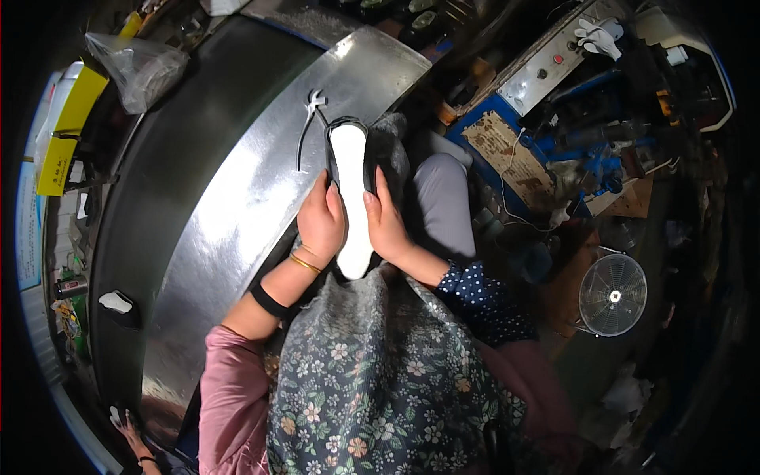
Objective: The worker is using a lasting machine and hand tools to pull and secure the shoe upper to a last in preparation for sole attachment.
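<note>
As the person [233, 396] before me sits beside the metal desk [229, 186], left hand [321, 222] and right hand [387, 226] clasp opposite sides of a dark, white-faced shoe [353, 190] ahead of the flowered apron [356, 380]; a metal-headed tool [316, 101] lies just beyond.

Black-handled tool [316, 103] on metal table [229, 190]

A workshop: a metal bench [229, 190] with a dark belt [194, 103] along its left edge, a hand tool [316, 102] near its far end, a blue machine [503, 115] with a button panel [549, 71], and a fan [615, 296].
</note>
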Demonstrator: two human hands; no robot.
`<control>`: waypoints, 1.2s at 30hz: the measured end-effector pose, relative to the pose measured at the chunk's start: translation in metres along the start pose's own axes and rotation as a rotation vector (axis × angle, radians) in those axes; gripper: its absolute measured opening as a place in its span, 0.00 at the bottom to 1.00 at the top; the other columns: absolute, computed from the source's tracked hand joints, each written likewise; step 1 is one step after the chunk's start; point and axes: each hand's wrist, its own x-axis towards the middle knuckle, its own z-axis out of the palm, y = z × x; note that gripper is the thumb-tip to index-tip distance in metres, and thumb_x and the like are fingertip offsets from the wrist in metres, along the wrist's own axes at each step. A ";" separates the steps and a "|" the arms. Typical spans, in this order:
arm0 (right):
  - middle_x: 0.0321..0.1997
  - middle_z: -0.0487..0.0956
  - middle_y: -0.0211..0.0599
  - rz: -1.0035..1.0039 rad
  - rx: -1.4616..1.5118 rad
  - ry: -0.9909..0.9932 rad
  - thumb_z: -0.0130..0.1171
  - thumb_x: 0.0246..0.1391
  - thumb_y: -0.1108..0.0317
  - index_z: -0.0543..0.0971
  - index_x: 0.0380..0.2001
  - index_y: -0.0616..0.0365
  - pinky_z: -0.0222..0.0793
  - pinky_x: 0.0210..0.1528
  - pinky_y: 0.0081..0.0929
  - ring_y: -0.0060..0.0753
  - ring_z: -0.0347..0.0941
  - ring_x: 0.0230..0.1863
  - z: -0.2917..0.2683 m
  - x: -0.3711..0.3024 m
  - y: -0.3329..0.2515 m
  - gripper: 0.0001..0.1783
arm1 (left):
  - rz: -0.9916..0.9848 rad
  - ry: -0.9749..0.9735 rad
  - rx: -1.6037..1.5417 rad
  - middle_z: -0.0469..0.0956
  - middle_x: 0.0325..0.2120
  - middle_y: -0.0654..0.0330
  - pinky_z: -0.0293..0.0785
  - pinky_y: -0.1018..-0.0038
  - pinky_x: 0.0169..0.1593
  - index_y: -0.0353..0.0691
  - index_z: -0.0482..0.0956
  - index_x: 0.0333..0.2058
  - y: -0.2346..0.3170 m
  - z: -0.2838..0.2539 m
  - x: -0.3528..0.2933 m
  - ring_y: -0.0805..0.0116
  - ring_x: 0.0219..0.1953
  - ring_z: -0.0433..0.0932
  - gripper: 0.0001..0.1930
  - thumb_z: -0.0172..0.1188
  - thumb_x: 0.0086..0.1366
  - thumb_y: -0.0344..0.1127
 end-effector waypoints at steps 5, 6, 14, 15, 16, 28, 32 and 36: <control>0.62 0.68 0.47 0.085 0.451 -0.178 0.42 0.69 0.59 0.53 0.68 0.62 0.60 0.62 0.29 0.30 0.65 0.60 -0.011 0.024 0.007 0.31 | -0.769 -0.125 -1.282 0.77 0.45 0.54 0.69 0.68 0.53 0.33 0.73 0.50 -0.017 0.000 0.018 0.62 0.45 0.76 0.26 0.43 0.72 0.52; 0.65 0.65 0.44 0.153 0.638 -0.243 0.43 0.69 0.59 0.53 0.68 0.63 0.57 0.65 0.27 0.29 0.61 0.64 -0.013 0.030 0.003 0.31 | -1.009 -0.276 -1.545 0.77 0.46 0.55 0.68 0.69 0.56 0.35 0.73 0.51 -0.015 -0.007 0.024 0.62 0.47 0.76 0.28 0.41 0.72 0.56; 0.69 0.60 0.37 0.271 0.891 -0.329 0.58 0.49 0.76 0.52 0.70 0.56 0.54 0.66 0.22 0.24 0.59 0.65 -0.114 0.010 -0.045 0.45 | -0.133 -0.275 -1.354 0.49 0.69 0.54 0.42 0.64 0.70 0.34 0.44 0.68 0.094 -0.051 0.004 0.60 0.70 0.47 0.39 0.49 0.68 0.49; 0.69 0.61 0.36 0.252 0.908 -0.263 0.57 0.48 0.77 0.54 0.70 0.55 0.53 0.66 0.22 0.23 0.59 0.65 -0.134 0.005 -0.040 0.45 | -0.068 -0.391 -1.311 0.47 0.69 0.53 0.40 0.64 0.70 0.35 0.44 0.69 0.096 -0.046 -0.002 0.61 0.71 0.45 0.40 0.51 0.67 0.50; 0.69 0.61 0.35 0.232 0.925 -0.211 0.57 0.47 0.78 0.55 0.70 0.54 0.53 0.66 0.22 0.22 0.59 0.64 -0.155 0.001 -0.033 0.45 | -0.035 -0.470 -1.214 0.52 0.68 0.52 0.44 0.59 0.70 0.36 0.50 0.68 0.107 -0.046 -0.006 0.57 0.70 0.50 0.39 0.57 0.65 0.47; 0.70 0.55 0.62 0.130 -0.744 1.025 0.68 0.33 0.57 0.71 0.61 0.31 0.60 0.63 0.40 0.60 0.65 0.60 -0.500 0.049 -0.054 0.43 | 0.549 -0.416 -0.221 0.80 0.41 0.49 0.74 0.62 0.47 0.35 0.78 0.42 0.016 0.016 -0.027 0.48 0.42 0.79 0.13 0.59 0.56 0.25; 0.73 0.54 0.45 0.388 -0.890 1.026 0.66 0.34 0.56 0.70 0.60 0.23 0.58 0.64 0.46 0.64 0.62 0.61 -0.551 0.070 -0.063 0.43 | 0.571 -0.440 -0.147 0.80 0.38 0.49 0.74 0.61 0.46 0.34 0.78 0.41 0.033 0.019 -0.021 0.48 0.41 0.79 0.13 0.59 0.55 0.27; 0.73 0.54 0.38 0.519 -0.927 0.892 0.68 0.33 0.57 0.68 0.61 0.20 0.57 0.64 0.50 0.62 0.59 0.63 -0.576 0.078 -0.064 0.45 | 0.553 -0.414 -0.162 0.80 0.35 0.49 0.74 0.60 0.44 0.37 0.79 0.40 0.033 0.025 -0.023 0.48 0.37 0.79 0.13 0.59 0.54 0.28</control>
